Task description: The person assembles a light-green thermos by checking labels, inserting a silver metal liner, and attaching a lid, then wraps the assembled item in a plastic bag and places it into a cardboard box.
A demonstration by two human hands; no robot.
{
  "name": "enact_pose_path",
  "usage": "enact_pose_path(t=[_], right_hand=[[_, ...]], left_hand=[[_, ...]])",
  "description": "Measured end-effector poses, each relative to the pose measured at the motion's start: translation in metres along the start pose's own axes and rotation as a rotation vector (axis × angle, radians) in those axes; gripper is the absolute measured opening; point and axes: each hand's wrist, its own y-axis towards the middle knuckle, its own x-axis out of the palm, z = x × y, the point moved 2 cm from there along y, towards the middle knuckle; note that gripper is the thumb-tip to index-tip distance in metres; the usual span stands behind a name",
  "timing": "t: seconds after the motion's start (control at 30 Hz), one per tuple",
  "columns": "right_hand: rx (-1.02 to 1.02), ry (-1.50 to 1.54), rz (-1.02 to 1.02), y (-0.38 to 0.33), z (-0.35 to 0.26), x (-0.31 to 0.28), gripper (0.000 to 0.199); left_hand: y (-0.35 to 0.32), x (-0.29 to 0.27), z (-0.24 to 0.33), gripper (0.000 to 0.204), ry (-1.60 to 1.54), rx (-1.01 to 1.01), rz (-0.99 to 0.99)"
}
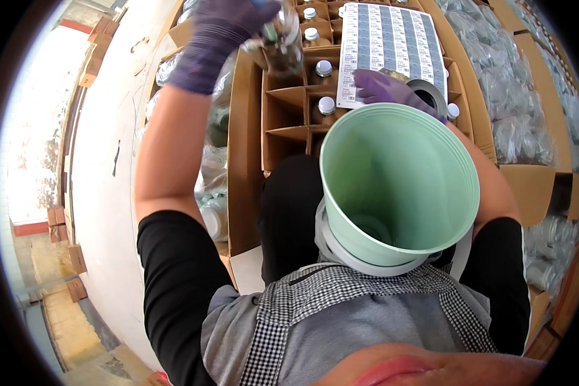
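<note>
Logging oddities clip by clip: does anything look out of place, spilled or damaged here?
Mildly odd: the label sheet lies slightly askew over the divided carton, hiding some compartments. On the pale floor at left, a dark streak stands out; I can't tell if it's a mark or scrap. No spill or breakage visible.

Bucket (pixel 399 186) up front, divided carton (pixel 243 193) behind it
So the bucket blocks the carton's near right corner, and a label sheet (pixel 392 38) lies across the right-hand compartments, with a ring-shaped roll (pixel 439 96) by its near right corner. Capped bottles (pixel 327 106) stand in the middle slots (more toward the far edge). Bagged stuff (pixel 521 138) fills cartons past the right edge; more bags (pixel 213 174) sit beyond the left edge.
</note>
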Motion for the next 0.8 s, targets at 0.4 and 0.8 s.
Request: enact_pose_path(t=[0.4,0.8], right_hand=[[-0.781,0.858,-0.131,-0.102,-0.175,-0.044,0.085],[-0.432,-0.121,-0.03,-0.176,-0.13,-0.015,0.094]], left_hand=[[-0.11,-0.111,0.174,0.081,-1.265,-0.127,-0.139],[-0.121,-0.08,0.183,0.099,-1.681,-0.491,-0.24]])
